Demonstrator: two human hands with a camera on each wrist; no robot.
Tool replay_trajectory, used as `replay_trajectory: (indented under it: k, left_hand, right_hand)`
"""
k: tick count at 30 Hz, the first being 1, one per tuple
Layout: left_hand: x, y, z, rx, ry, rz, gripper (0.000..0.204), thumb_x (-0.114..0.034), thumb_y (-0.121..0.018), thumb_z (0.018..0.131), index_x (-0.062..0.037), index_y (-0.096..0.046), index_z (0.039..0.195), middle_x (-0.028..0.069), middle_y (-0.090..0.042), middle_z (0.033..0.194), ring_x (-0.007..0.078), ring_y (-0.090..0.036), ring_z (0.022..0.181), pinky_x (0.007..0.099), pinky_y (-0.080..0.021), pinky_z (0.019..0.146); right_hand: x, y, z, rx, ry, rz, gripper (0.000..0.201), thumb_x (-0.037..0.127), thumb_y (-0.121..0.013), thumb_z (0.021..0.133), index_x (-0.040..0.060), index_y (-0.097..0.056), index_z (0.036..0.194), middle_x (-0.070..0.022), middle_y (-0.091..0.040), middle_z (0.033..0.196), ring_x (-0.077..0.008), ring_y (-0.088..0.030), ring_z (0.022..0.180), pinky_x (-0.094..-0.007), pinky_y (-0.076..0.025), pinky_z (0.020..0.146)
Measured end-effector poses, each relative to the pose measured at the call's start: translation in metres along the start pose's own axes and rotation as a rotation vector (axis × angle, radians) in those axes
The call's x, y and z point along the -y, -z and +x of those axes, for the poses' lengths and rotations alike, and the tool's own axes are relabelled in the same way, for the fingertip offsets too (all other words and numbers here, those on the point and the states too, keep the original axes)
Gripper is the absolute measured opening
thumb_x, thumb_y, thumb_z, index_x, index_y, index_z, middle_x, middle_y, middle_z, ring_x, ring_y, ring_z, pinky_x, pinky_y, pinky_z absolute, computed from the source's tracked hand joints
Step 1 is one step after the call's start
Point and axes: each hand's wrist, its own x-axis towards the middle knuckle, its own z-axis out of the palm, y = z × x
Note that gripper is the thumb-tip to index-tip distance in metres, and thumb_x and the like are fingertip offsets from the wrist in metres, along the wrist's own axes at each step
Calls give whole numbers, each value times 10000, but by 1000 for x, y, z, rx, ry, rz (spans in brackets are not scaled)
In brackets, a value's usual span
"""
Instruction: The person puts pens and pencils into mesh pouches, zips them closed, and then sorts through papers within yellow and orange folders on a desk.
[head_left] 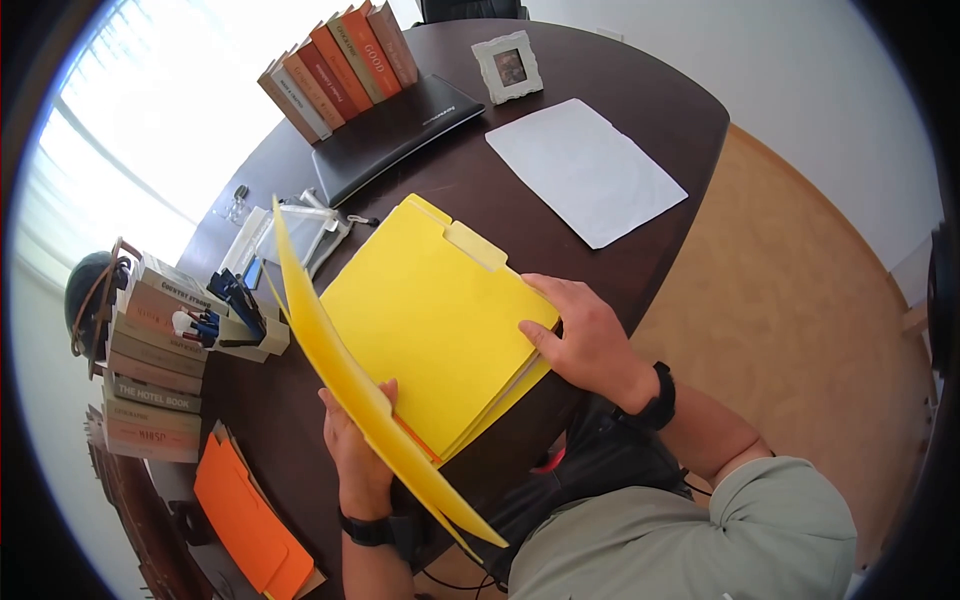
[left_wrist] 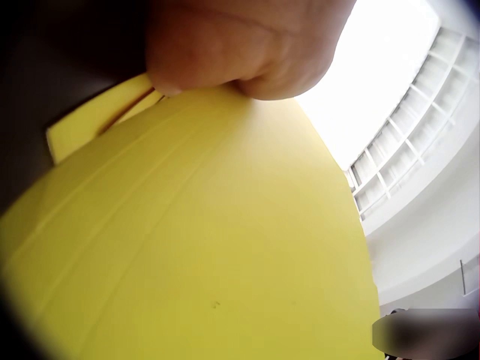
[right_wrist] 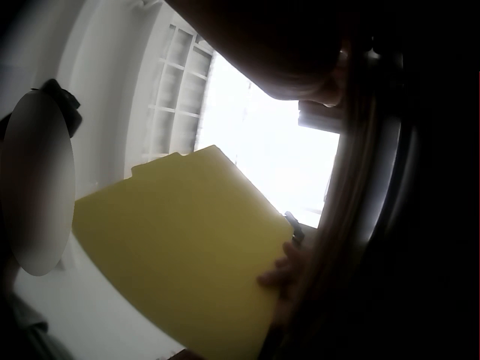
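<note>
My left hand grips a raised yellow folder cover near its lower edge; part of the hand is hidden behind the cover. In the right wrist view, its fingertips lie against the cover's face. Beneath, more yellow folders lie stacked on the dark table, tabs at the far side and an orange edge showing at the lower left. My right hand rests on the stack's right edge, thumb and forefinger extended over the top folder.
Orange folders lie at the lower left. Books and a pen holder stand left. Farther back are a clear pouch, a closed laptop, a row of books, a picture frame and white paper.
</note>
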Motion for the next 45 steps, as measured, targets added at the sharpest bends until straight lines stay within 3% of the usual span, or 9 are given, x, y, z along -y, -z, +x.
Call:
replay_trajectory:
  k: [4,7,12,21,27,30,35,39,45]
  left_hand:
    - [4,26,3,350,-93,-81,368,-220,-722,990,-6,-581,1255,112,-706,898,354,-703,1155,569,-347,1231]
    - [3,11,3,471,-84,-308,241,-108,-721,982,-34,-605,1179,66,-697,895,302,-721,1110,534,-391,1223]
    - [4,10,-2,280,-96,-163,220,-64,-703,990,-41,-584,1173,59,-663,929,242,-723,1030,432,-527,1077]
    - [6,38,5,255,-78,24,395,-300,-695,1012,-32,-583,1281,95,-702,886,326,-687,1192,567,-283,1260]
    - [10,40,7,319,-80,-78,396,-268,-714,999,-25,-580,1281,108,-713,903,332,-691,1190,570,-278,1261]
    - [8,41,8,332,-72,-52,396,-258,-722,993,-21,-580,1276,114,-722,912,336,-690,1195,565,-271,1265]
    - [4,31,4,300,-65,-77,387,-289,-702,1007,-21,-586,1260,120,-728,904,337,-692,1198,560,-270,1264]
    - [5,34,8,285,-35,-90,397,-343,-675,1018,-26,-593,1242,125,-725,868,340,-707,1170,554,-302,1252]
    - [1,7,4,-20,1,-31,203,-26,-725,971,-12,-598,1129,38,-603,1015,139,-631,901,286,-577,896]
  right_hand:
    - [5,0,-2,37,27,-45,531,183,-744,901,-10,-573,1366,-198,-671,1271,-387,-608,1187,-442,-497,1019]
    - [5,1,-1,59,38,-91,542,191,-746,904,-14,-569,1374,-200,-673,1270,-382,-607,1196,-438,-499,1025]
    - [7,0,-4,66,154,-290,553,214,-753,904,-13,-572,1375,-194,-682,1250,-387,-595,1221,-431,-496,1046]
    - [18,6,-3,11,208,-270,480,206,-746,914,1,-618,1330,-192,-674,1284,-423,-625,1162,-431,-520,1016]
    - [33,9,14,-5,-635,1251,321,234,-544,1093,2,-621,1300,-126,-697,1247,-217,-745,885,-313,-609,820]
    - [27,9,21,32,-683,1207,335,256,-463,1130,8,-624,1288,-88,-694,1226,-116,-727,930,-271,-607,825]
    - [7,-4,18,41,59,105,405,133,-688,912,47,-637,1304,-194,-631,1305,-419,-617,1134,-459,-518,1005]
    - [12,-14,10,73,48,-26,410,127,-700,915,64,-636,1315,-161,-601,1364,-402,-589,1173,-456,-485,1040]
    - [10,-20,16,162,157,-72,417,150,-730,889,79,-647,1292,-161,-597,1307,-396,-582,1117,-457,-488,1005]
